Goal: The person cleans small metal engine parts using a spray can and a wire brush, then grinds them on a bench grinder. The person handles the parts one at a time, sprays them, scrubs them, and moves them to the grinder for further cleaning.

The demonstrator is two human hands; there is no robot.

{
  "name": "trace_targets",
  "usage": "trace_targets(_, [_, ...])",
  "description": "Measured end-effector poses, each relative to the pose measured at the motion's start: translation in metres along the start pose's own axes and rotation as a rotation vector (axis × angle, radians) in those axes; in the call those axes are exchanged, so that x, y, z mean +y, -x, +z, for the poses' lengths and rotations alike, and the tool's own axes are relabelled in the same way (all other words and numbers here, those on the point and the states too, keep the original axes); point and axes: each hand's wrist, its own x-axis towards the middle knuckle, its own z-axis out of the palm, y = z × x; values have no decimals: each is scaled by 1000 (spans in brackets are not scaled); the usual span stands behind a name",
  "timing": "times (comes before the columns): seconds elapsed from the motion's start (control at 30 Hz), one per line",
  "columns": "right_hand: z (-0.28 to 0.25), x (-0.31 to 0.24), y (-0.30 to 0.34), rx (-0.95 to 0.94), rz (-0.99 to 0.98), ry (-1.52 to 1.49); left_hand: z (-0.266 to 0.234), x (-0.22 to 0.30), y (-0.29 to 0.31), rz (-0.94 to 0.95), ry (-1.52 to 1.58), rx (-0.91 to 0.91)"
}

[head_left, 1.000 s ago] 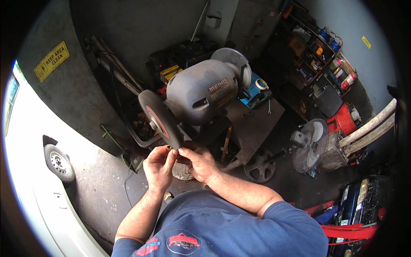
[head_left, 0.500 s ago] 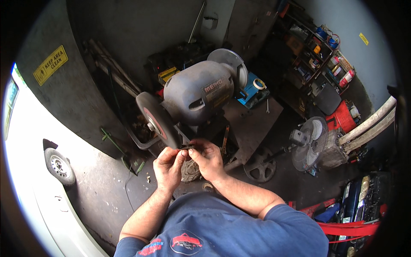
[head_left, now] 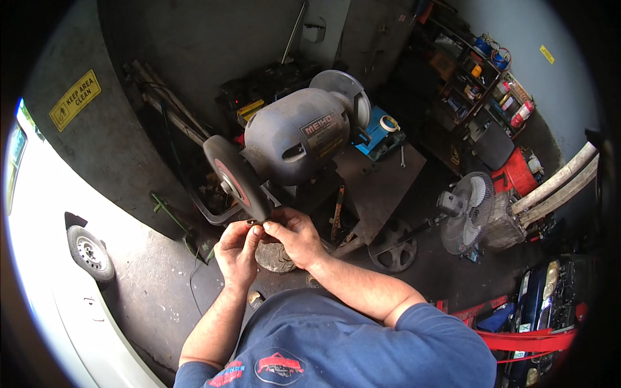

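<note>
Left hand and right hand pinch what seems a small part beside grinding wheel; slipping grip, we judge, could graze skin.

A white car stands here on the workshop floor, near a yellow sign on a dark panel. Across the room, a fan stands near a red container and two slanting pale poles. A roll of tape rests on a blue box, a wrench just beside it. Cluttered shelves fill the corner; opposite the white car, a dark vehicle's front end sits by a red bar.
</note>
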Motion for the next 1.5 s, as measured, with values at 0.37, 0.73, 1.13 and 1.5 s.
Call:
trace_targets(0.37, [-10, -3, -3, 59, 85, -156, 12, 4, -6, -81, -108, -15])
trace_targets(0.73, [-9, -30, 38, -75, -479, 481, 14, 19, 11, 137, -85, -162])
trace_targets(1.13, [6, -27, 18, -56, -8, 254, -5, 8, 8, -8, -85, -3])
trace_targets(1.5, [12, -25, 8, -47, 134, 132, -8, 21, 1, -191, -5, 16])
